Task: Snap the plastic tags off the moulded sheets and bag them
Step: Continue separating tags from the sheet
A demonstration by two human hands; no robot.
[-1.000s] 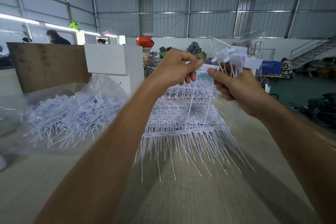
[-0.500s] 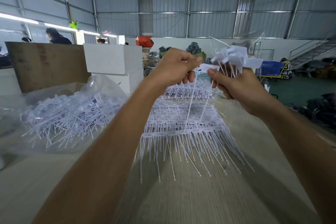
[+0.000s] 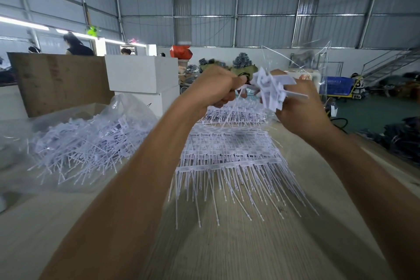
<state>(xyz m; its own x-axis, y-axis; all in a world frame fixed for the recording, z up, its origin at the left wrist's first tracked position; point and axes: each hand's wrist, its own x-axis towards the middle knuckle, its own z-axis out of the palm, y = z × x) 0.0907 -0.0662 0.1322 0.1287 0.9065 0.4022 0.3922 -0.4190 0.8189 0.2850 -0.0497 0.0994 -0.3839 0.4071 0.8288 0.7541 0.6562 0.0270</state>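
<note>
Head view: both hands are raised above the wooden table [image 3: 227,252], close together at about twelve o'clock from the wearer. Left hand [image 3: 216,88] is curled, pinching the end of a thin white strand that trails down toward the stack below. Right hand [image 3: 297,107] is clenched around a bunch of snapped-off tags [image 3: 272,88], whose flat white heads fan out above its fingers, blurred. Behind that bunch, at one o'clock, rises a clear plastic bag [image 3: 318,61]; whether the right hand also holds it cannot be told. Moulded sheets [image 3: 229,150] lie stacked on the table directly beneath the hands, their long stems pointing back toward the wearer. At ten o'clock sits a large clear bag [image 3: 127,107], open, with a heap of loose tags [image 3: 77,143] inside. Beyond it stand a cardboard sheet [image 3: 59,82] and white boxes [image 3: 141,75].
</note>
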